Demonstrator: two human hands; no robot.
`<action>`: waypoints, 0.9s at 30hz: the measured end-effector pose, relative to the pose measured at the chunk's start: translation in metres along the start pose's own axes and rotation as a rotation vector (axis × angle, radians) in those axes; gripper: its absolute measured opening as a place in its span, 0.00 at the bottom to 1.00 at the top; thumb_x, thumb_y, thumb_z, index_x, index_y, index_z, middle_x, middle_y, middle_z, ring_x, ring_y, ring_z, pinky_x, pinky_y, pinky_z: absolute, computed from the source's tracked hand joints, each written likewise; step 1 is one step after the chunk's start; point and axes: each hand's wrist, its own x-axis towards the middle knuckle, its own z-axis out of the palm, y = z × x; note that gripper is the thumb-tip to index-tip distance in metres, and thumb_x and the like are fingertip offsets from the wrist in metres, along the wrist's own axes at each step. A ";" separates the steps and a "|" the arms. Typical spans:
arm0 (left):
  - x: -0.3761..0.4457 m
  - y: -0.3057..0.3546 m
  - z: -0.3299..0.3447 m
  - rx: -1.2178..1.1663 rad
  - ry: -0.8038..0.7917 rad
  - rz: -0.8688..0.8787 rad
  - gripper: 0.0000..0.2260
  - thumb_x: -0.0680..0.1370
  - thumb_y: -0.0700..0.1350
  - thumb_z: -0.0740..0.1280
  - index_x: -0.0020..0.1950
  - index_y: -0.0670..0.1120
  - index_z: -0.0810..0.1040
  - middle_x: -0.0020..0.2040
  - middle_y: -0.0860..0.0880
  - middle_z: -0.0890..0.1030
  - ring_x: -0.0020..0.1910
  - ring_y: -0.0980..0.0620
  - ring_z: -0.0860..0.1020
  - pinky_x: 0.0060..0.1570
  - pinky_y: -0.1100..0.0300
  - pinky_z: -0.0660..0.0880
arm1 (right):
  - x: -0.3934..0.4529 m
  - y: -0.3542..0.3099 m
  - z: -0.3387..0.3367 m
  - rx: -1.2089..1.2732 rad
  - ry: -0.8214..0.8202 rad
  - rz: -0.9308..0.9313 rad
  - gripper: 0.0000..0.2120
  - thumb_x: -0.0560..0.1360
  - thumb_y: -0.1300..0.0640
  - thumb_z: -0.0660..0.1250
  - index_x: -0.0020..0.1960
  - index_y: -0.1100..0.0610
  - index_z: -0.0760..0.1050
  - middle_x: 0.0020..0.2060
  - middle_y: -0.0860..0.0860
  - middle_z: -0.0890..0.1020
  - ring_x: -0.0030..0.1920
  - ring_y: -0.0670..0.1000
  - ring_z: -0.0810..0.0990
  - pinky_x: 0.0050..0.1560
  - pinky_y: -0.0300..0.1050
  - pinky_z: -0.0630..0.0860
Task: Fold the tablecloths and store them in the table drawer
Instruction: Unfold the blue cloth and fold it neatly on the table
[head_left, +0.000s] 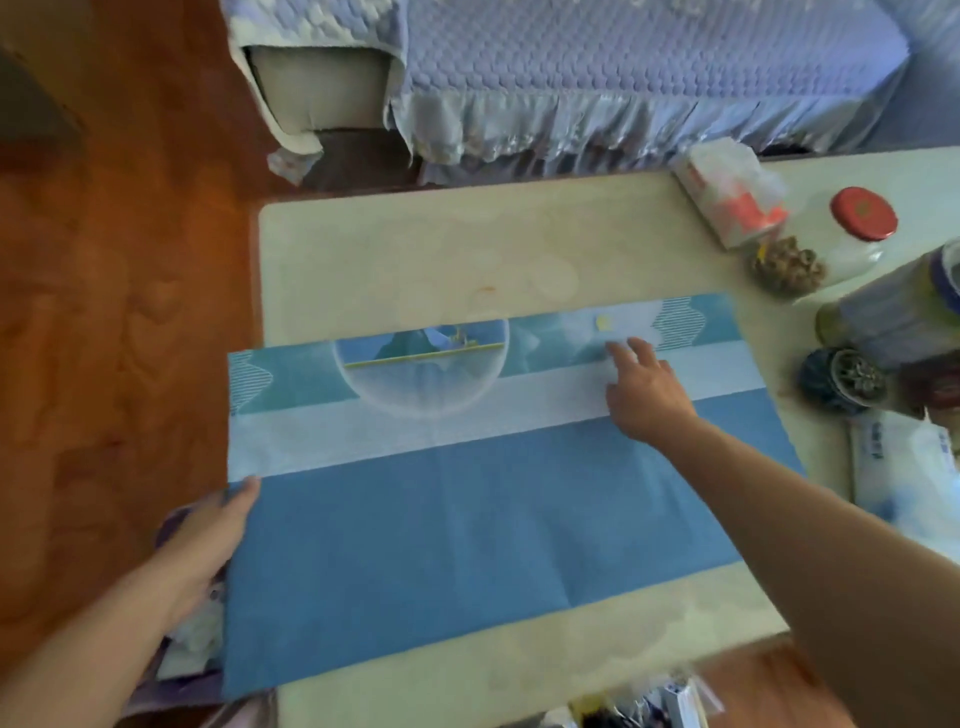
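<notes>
Item: blue rectangular tablecloth (467, 519) with a pale band and a printed teal scenic strip along its far edge. It lies flat on the cream, rounded-corner bench (395, 249), long axis running left to right, slightly skewed. Its left end overhangs the bench edge; its right end stops near the clutter.

Left hand (208, 535): at the cloth's left edge, palm against the overhanging end, fingers fairly straight, thumb up beside the pale band. Whether it pinches the edge I cannot tell.

Right hand (644, 389): reached across the cloth to its far right part, fingers loosely spread and resting on or just above the pale band; it grips nothing.

Key relation: each hand sits toward one end of the long axis, the right nearer the far edge, the left nearer the middle of the short side. A fold would likely bring one end over the other, or the far strip toward the near edge.

Surroundings, right of the cloth: a clear jar with a red lid (860, 228), a packet with orange print (732, 197), a jar of brown bits (787, 267), other containers. They stand just beside the right end and could catch a swung corner.

Beyond: lilac quilted sofa cover (623, 67). No drawer is visible.
</notes>
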 end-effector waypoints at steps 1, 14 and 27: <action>0.022 -0.006 -0.002 0.011 0.046 0.031 0.29 0.74 0.72 0.62 0.61 0.50 0.79 0.57 0.47 0.84 0.56 0.43 0.82 0.58 0.44 0.78 | 0.012 0.002 0.002 -0.001 0.000 -0.001 0.30 0.81 0.55 0.59 0.80 0.53 0.53 0.79 0.57 0.53 0.73 0.66 0.63 0.71 0.55 0.62; 0.029 -0.008 -0.004 0.367 0.251 0.300 0.21 0.78 0.65 0.56 0.45 0.47 0.71 0.41 0.46 0.79 0.43 0.42 0.78 0.47 0.45 0.76 | 0.035 -0.098 0.081 -0.189 0.210 -0.378 0.33 0.81 0.35 0.45 0.82 0.47 0.48 0.82 0.48 0.49 0.81 0.55 0.44 0.79 0.58 0.45; -0.046 0.046 -0.007 -0.284 0.014 0.266 0.14 0.77 0.33 0.63 0.44 0.52 0.80 0.41 0.48 0.84 0.40 0.48 0.80 0.43 0.54 0.74 | -0.193 -0.056 0.132 0.958 0.129 -0.171 0.23 0.84 0.53 0.54 0.79 0.45 0.60 0.79 0.43 0.61 0.79 0.47 0.57 0.79 0.56 0.55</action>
